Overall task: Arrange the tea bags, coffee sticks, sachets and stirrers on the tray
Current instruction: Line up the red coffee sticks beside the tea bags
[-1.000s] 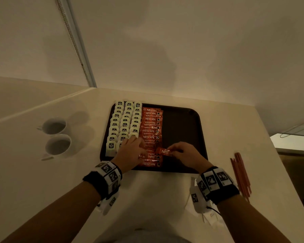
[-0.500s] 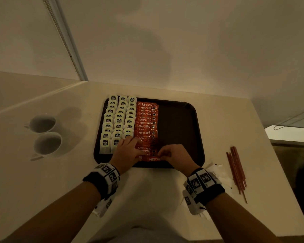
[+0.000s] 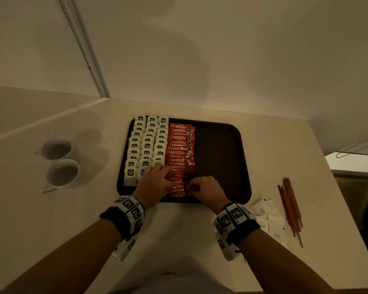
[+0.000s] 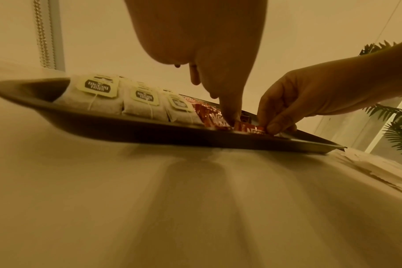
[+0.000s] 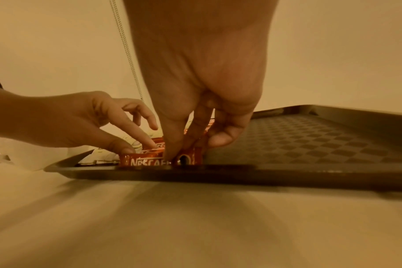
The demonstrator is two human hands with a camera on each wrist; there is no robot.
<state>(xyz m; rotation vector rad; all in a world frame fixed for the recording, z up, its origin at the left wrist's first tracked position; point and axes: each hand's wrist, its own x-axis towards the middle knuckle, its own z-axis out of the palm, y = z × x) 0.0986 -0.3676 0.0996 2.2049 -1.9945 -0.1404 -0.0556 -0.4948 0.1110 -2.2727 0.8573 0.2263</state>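
**Red coffee sticks being lined up on the tray**

White cups point(image 3: 60, 162), 2 of them, stand left of the dark tray point(image 3: 221, 162). Left hand point(image 3: 155, 183) presses straight fingers on the coffee sticks point(image 3: 180, 153); right hand point(image 3: 206, 189) seems to pinch the nearest stick point(image 5: 149, 160).

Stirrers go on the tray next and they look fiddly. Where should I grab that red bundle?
Pinch the stirrers near mid-length, coming from above with the right hand. They lie flat and roughly parallel on the counter, right of the tray; a middle grip likely keeps them balanced and together.
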